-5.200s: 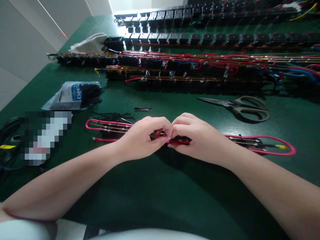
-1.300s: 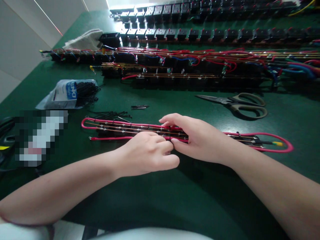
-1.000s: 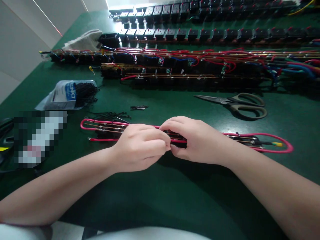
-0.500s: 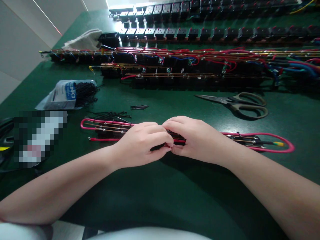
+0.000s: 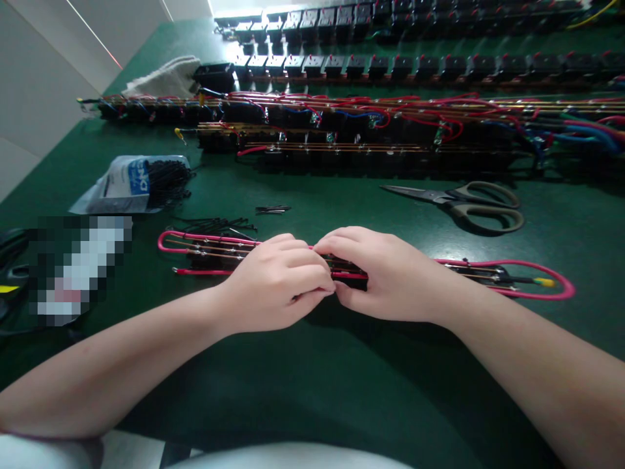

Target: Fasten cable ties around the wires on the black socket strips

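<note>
A green tabletop is carrying the wired switch strip at frame centre; left hand and right hand are pinching its middle. It likely handles light but floppy, best supported mid-span.

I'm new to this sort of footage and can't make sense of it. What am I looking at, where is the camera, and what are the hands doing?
The camera sits on a person's head and looks forward and down, so the two bare arms reaching in from the bottom are that person's own. No machine is involved. The left hand and right hand meet over a long strip of black parts with pink wire looped around it, lying on the green table. Both hands pinch the strip at its middle; what the fingertips grip is hidden. Behind lie scissors, a bag of black ties, loose ties and rows of similar wired strips.
</note>
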Available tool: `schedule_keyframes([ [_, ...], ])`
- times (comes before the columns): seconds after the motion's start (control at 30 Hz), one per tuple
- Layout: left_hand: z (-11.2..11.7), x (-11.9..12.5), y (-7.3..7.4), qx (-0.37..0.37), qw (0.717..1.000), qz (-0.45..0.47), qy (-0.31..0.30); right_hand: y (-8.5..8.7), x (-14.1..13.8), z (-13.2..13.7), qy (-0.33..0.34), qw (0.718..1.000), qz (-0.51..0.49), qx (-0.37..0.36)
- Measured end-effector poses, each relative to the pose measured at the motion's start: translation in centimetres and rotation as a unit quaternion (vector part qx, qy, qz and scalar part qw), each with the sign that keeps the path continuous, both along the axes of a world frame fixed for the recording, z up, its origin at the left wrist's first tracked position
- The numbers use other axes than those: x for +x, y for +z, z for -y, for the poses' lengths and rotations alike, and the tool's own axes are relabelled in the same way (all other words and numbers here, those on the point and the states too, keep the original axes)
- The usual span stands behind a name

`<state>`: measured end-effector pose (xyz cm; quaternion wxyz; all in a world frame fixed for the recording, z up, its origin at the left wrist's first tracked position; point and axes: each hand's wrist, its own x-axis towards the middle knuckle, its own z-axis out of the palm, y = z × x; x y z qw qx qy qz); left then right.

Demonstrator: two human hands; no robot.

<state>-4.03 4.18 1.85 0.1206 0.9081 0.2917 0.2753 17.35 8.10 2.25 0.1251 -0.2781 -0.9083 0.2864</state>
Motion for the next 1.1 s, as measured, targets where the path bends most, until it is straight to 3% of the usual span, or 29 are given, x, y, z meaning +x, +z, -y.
schedule_keyframes([
  [0.23, 0.7, 0.4, 0.4, 0.115, 0.989, -0.083, -0.029, 0.0, 0.0, 0.1, -0.016, 1.000, -0.001, 0.010],
  [0.47, 0.5, 0.5, -0.2, 0.169, 0.974, -0.138, -0.055, 0.0, -0.2, 0.1, -0.020, 1.000, 0.007, 0.014],
  [0.8, 0.1, 0.7, -0.6, 0.175, 0.969, -0.164, -0.062, 0.0, -0.4, 0.0, -0.026, 1.000, 0.012, 0.011],
  [1.1, 0.8, 0.6, 0.7, 0.175, 0.972, -0.144, -0.066, 0.0, -0.2, 0.1, -0.027, 1.000, 0.015, 0.006],
])
